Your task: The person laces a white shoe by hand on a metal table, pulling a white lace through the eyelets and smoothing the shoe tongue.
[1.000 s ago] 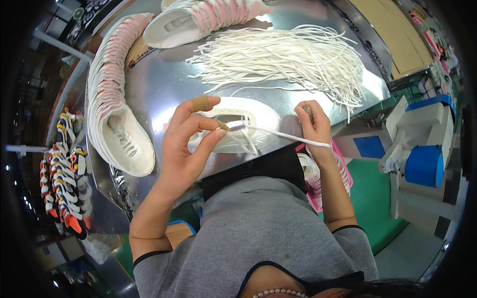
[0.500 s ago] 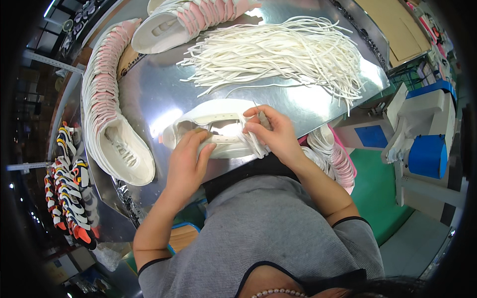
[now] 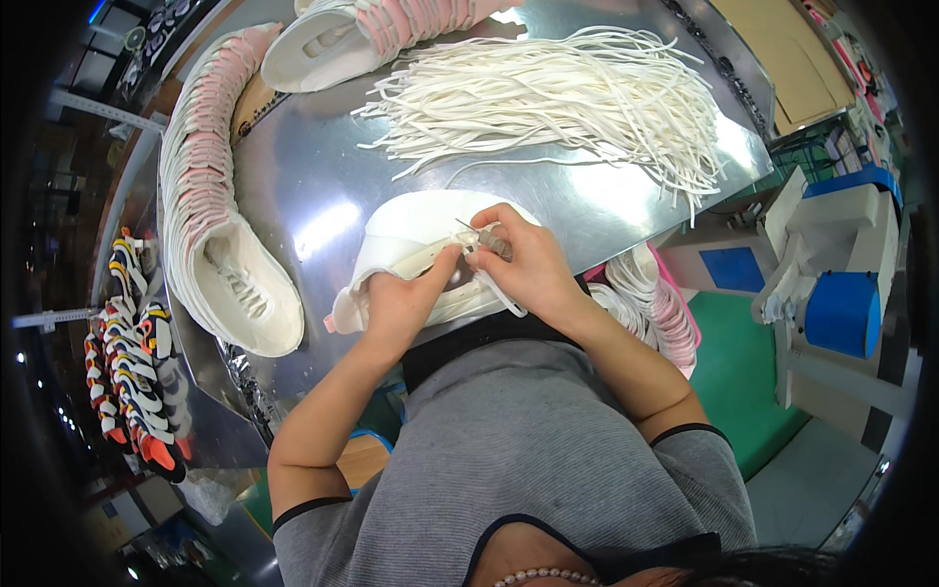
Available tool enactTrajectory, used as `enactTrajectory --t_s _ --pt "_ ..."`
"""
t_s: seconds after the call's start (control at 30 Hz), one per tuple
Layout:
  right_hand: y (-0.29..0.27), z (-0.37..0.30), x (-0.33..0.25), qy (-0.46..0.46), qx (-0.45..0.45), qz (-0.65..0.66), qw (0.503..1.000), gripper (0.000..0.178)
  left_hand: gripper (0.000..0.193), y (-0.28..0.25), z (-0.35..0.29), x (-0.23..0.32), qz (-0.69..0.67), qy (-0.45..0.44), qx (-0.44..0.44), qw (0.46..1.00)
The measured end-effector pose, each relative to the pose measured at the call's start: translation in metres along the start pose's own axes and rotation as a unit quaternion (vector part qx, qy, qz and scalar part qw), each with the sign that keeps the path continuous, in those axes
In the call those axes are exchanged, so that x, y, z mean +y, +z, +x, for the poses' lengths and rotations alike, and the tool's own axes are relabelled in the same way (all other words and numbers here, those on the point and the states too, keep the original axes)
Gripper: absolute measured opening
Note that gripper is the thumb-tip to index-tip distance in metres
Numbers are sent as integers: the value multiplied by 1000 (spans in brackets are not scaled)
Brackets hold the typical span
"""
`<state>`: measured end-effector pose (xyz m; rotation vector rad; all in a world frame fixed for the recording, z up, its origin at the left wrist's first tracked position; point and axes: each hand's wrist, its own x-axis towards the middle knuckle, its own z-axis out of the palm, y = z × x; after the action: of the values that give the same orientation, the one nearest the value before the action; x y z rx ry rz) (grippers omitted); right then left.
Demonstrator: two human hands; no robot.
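- 1 upper [image 3: 421, 217], white, is held on the table [image 3: 279, 176], near edge, directly in front of the body; its opening is turned partly up.
- 2 hands in view, both in use.
- L hand [image 3: 406, 298]: upper is grasped, fingers tucked inside, thumb laid along the opening's edge.
- R hand [image 3: 531, 262]: 1 tool [image 3: 497, 245], small w/ thin pointed tip, is gripped btwn thumb & fingers at the upper's R end; hands nearly touching.
- 1 lace [image 3: 501, 293], white, is seen under R hand, free end hung over the near side; other end hidden.
- 1 pile [image 3: 548, 103] of white laces is spread beyond the upper; strands overlapped, no. can't be told.
- 2 stacks of nested white/pink uppers on table: 1 at L [image 3: 201, 161], 1 at far side [image 3: 328, 54]; pcs. per stack can't be counted.
- 1 basket [image 3: 677, 282], pink, w/ more uppers, is placed below table, R side.
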<state>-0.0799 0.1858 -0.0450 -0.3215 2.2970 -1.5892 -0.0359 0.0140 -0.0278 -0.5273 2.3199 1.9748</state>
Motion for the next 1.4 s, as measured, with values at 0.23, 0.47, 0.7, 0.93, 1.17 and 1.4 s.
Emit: enactTrajectory --t_s 0.23,0.47,0.7,0.93,1.17,1.4 --pt "-10 -20 -2 -112 19 3 993 19 30 -1 -6 -2 42 54 16 998" --pt "-21 -12 -6 -160 12 -81 984 11 26 1 -7 -2 5 42 -5 999" --pt "-1 -1 -4 -187 -8 -135 973 14 11 9 -20 8 70 150 -50 985" --pt "-55 2 -35 -103 -88 -242 961 13 16 -21 4 3 -48 -87 -189 977" --pt "-11 14 13 -93 18 80 992 20 38 -3 5 5 77 28 -139 987" --pt "3 14 11 -113 65 -77 989 21 37 -14 -2 22 -24 -145 -158 976"
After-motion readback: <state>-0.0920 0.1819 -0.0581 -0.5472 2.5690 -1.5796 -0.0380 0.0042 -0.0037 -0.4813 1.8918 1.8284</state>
